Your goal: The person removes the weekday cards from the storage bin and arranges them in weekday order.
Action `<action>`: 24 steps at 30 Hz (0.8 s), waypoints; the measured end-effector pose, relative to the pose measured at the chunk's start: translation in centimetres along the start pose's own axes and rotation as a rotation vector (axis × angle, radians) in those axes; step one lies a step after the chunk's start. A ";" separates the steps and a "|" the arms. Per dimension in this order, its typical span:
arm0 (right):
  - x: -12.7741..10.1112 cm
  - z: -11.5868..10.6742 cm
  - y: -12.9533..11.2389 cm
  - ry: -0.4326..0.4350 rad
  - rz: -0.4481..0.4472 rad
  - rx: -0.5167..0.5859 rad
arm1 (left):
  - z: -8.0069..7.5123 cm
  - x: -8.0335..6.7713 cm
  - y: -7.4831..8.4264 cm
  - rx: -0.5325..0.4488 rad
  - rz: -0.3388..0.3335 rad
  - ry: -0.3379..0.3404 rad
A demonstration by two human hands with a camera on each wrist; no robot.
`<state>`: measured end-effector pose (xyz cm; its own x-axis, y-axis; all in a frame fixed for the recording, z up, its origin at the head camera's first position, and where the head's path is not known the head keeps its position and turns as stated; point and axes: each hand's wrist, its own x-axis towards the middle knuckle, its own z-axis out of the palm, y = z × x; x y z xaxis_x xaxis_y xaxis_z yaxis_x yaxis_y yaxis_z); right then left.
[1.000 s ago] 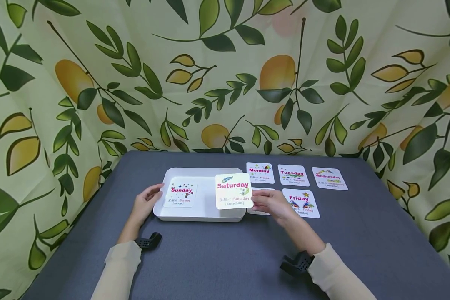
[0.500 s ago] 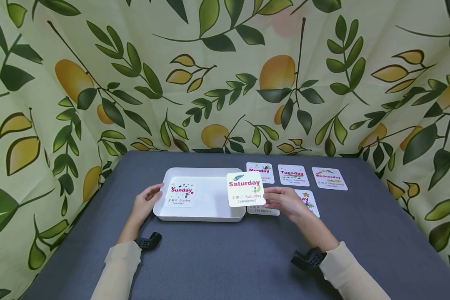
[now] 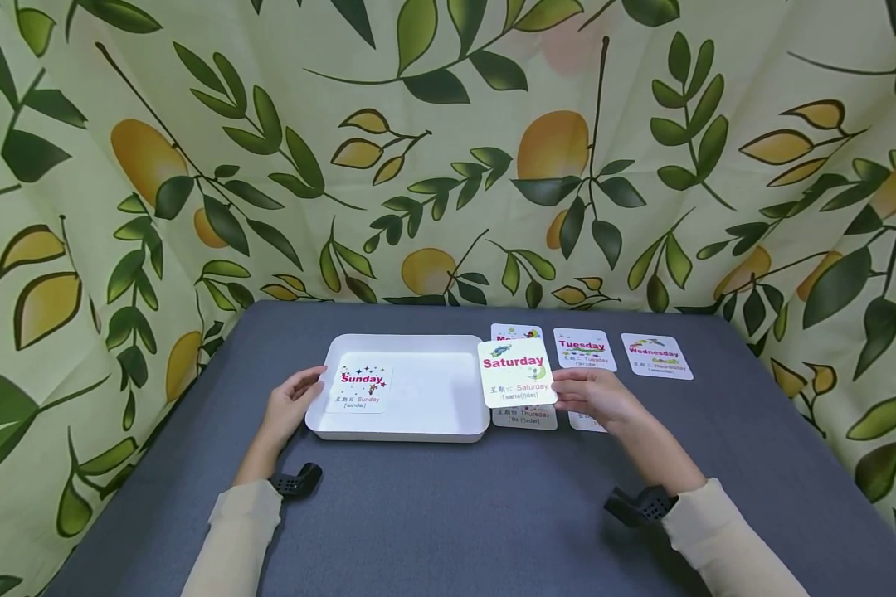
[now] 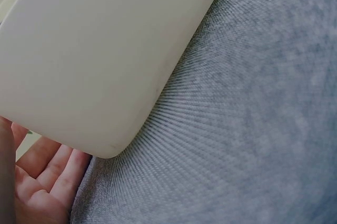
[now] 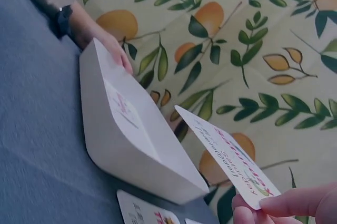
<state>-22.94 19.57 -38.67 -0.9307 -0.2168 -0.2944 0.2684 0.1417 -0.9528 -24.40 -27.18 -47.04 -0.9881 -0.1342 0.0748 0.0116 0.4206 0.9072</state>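
My right hand [image 3: 593,396] pinches a white Saturday card [image 3: 518,373] by its right edge, thumb in front. The card is held up, tilted, above the gap between the tray and the card rows. In the right wrist view the card [image 5: 224,155] is seen at a slant, raised over the tray. My left hand [image 3: 291,400] touches the left end of the white tray [image 3: 396,434], its fingers along the end wall [image 4: 52,168]. A Sunday card [image 3: 360,385] lies in the left part of the tray.
Right of the tray lie a Tuesday card [image 3: 584,348], a Wednesday card [image 3: 655,356] and a partly covered Monday card [image 3: 518,332]. Below them are a Thursday card [image 3: 524,418] and a mostly hidden card [image 3: 586,422]. A leaf-patterned cloth [image 3: 448,166] hangs behind the dark table.
My right hand has carried the Saturday card rightward from over the tray's right end to over the Monday and Thursday cards. The left hand and the tray have stayed in place.
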 end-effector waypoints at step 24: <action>0.2 -6.9 1.2 0.030 0.054 -0.084 | 0.0 0.0 0.0 0.010 -0.021 -0.010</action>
<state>-24.55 26.36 -39.33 -0.9228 -0.1778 -0.3417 0.2978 0.2331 -0.9257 -24.38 -27.18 -47.06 -0.9896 -0.1346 0.0515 -0.0110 0.4265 0.9044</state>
